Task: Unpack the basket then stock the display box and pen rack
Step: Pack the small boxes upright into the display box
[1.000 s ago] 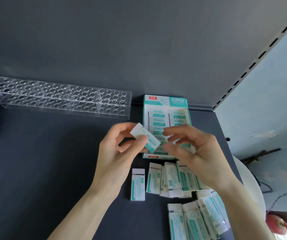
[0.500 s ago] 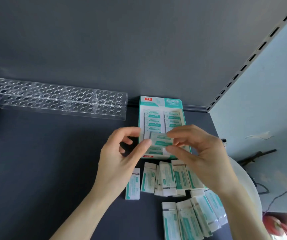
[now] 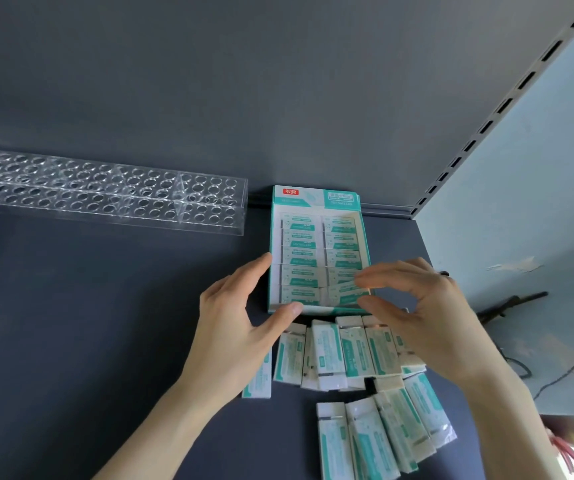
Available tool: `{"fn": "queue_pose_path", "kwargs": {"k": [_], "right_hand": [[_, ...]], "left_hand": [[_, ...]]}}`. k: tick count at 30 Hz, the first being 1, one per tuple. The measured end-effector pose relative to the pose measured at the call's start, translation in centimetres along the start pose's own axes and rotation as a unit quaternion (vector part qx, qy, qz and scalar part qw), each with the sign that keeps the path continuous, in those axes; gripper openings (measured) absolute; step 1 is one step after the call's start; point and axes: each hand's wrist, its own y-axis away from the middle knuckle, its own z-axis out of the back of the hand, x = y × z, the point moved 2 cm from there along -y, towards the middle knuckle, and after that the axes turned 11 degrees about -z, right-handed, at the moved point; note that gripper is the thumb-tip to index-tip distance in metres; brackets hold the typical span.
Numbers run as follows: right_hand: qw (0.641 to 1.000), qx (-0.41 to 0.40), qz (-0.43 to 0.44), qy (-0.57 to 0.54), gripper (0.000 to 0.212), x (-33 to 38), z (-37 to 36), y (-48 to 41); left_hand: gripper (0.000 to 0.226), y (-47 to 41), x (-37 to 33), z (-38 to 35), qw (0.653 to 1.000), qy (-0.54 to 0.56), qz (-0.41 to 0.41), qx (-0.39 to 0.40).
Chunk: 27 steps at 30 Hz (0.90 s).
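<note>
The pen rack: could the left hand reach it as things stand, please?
Probably yes. The left hand holds nothing, only touching the near-left corner of the display box, and nothing visible lies on the shelf between it and the pen rack.

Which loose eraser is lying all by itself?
The eraser partly hidden by the left hand; the other loose erasers lie bunched side by side, to its right.

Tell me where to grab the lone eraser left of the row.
Probably pinch the lone eraser across its long sides, coming from above at its near end. It lies flat, slightly apart from the row, so both sides look free; the left hand covers its far end.
</note>
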Motion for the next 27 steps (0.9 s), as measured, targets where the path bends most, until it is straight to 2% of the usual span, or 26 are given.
{"fn": "queue_pose_path", "kwargs": {"k": [6,12,18,21,25,27], "right_hand": [[0.999,0.023,0.016,0.036,0.015,-0.1,-0.5,0.0],[1.000,-0.022,0.006,-0.002,0.016,-0.2,-0.7,0.6],[0.989,-0.092,-0.004,-0.118,0.014,-0.2,0.6,3.3],[0.984,-0.111,-0.005,-0.139,0.012,-0.8,1.0,5.3],[0.978,-0.134,-0.001,-0.161,0.013,-2.1,1.2,7.9],[0.977,-0.127,0.000,-0.169,0.006,-3.0,1.2,9.1]], "left_hand": [[0.068,0.0,-0.2,0.0,1.000,-0.003,-0.001,-0.013],[0.062,-0.1,-0.5,0.1,1.000,-0.008,-0.011,-0.026],[0.042,0.4,-2.1,0.6,0.996,-0.035,-0.057,-0.059],[0.028,1.9,-3.7,0.4,0.985,-0.092,-0.110,-0.095],[0.016,5.6,-5.5,-1.1,0.975,-0.115,-0.131,-0.134],[0.011,7.6,-5.7,-2.6,0.972,-0.123,-0.127,-0.157]]}}
